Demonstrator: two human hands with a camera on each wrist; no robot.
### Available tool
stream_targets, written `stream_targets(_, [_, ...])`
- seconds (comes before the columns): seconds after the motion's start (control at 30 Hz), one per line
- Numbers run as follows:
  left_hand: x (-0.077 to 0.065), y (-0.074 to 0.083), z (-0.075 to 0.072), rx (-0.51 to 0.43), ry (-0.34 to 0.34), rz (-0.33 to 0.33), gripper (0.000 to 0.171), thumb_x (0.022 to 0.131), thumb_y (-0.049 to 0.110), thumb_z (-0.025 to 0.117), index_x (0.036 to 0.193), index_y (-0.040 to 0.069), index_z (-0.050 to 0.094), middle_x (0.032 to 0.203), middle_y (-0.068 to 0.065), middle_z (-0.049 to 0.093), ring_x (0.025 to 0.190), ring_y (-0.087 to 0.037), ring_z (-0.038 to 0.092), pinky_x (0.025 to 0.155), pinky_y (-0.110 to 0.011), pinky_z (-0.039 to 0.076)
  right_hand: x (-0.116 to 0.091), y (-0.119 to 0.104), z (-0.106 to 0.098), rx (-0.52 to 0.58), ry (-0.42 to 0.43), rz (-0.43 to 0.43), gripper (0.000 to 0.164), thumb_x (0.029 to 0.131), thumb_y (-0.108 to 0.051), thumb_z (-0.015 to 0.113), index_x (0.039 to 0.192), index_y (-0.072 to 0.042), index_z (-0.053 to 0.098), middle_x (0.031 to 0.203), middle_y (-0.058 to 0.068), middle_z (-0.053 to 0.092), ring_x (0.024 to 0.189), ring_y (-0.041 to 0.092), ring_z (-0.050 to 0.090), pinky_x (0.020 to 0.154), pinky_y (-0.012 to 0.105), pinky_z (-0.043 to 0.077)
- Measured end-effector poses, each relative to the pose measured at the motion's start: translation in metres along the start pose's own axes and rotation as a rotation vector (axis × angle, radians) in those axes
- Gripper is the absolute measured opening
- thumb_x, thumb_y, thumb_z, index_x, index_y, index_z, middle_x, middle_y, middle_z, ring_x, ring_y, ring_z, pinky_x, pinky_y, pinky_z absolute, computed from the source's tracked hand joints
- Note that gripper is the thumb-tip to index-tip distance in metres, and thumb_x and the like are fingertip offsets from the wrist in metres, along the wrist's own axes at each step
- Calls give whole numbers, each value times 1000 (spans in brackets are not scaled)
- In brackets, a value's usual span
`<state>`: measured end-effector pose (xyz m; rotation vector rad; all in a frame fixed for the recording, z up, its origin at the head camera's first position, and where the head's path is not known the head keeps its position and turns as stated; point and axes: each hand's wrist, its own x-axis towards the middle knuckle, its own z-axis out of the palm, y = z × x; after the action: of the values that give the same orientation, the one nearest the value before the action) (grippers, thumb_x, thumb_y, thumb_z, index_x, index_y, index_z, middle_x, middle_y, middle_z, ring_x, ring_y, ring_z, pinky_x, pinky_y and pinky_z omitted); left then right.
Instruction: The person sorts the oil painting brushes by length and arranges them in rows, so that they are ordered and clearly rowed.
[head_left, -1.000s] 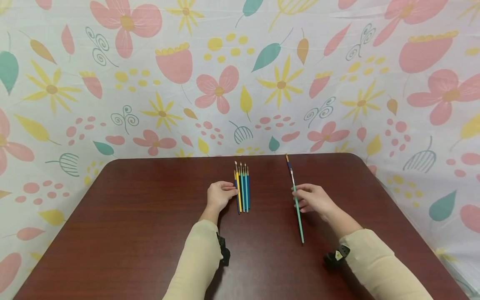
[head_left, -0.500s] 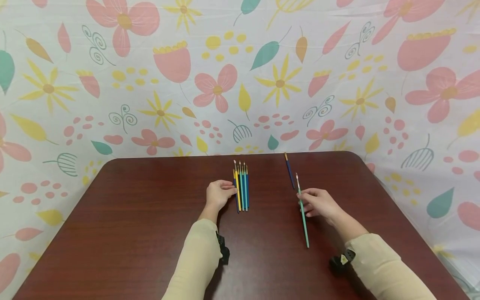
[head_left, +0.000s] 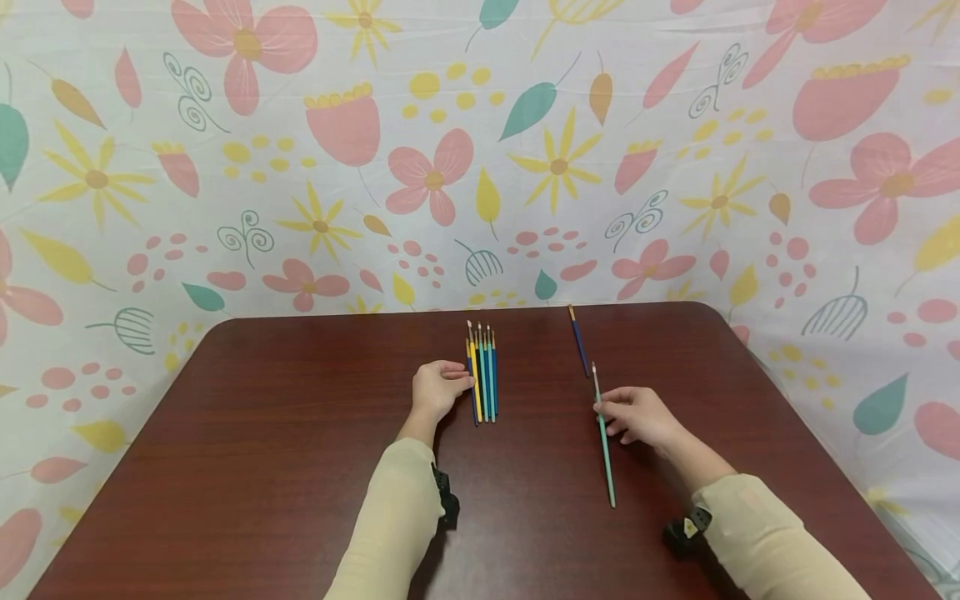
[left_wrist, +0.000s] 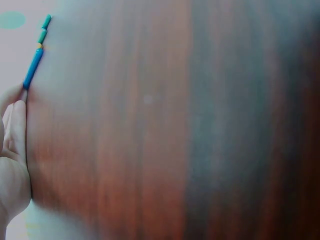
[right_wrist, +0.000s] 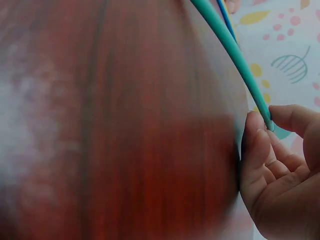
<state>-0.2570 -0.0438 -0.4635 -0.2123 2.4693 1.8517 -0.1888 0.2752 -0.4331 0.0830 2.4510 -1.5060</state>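
My right hand pinches a mint-green paintbrush between thumb and fingers, its bristle end pointing toward the back of the table. In the right wrist view, the fingertips meet on the brush's handle. Several paintbrushes in yellow, teal and blue lie side by side in a row, bristles away from me. Along this row's left side, my left hand rests with extended fingertips touching the outermost brushes. Another paintbrush, dark blue, lies alone behind the mint-green one.
The brown wood-grain table has rounded back corners. Behind it hangs a white cloth printed with flowers and leaves. Black wrist cameras are strapped near both sleeves.
My right hand has drawn the mint-green paintbrush toward me and slightly right, away from the dark blue one. My left hand stays at the row.
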Motion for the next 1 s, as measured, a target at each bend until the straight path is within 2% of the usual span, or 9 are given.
stream_targets(0.27, [0, -1, 1, -3, 0, -1, 27, 77, 17, 79, 100, 7, 70, 97, -8, 73, 85, -17, 70, 74, -31, 58, -2, 1, 2, -40, 16, -4, 49, 90, -23, 64, 124, 11, 53, 86, 6, 70, 66, 15, 64, 52, 31, 53])
stream_targets(0.57, [1, -1, 0, -5, -2, 6, 27, 77, 17, 79, 100, 6, 70, 97, -9, 73, 85, -17, 70, 73, -30, 57, -3, 1, 5, -72, 57, -1, 43, 87, -20, 68, 116, 10, 60, 78, 3, 69, 64, 14, 63, 51, 31, 53])
stream_targets(1.0, [-1, 0, 0, -1, -2, 2, 27, 77, 17, 79, 100, 6, 70, 97, -9, 73, 85, -18, 70, 74, -31, 58, -2, -1, 12, -171, 118, 16, 37, 85, -20, 70, 109, 6, 62, 80, 6, 71, 61, 12, 62, 50, 32, 53])
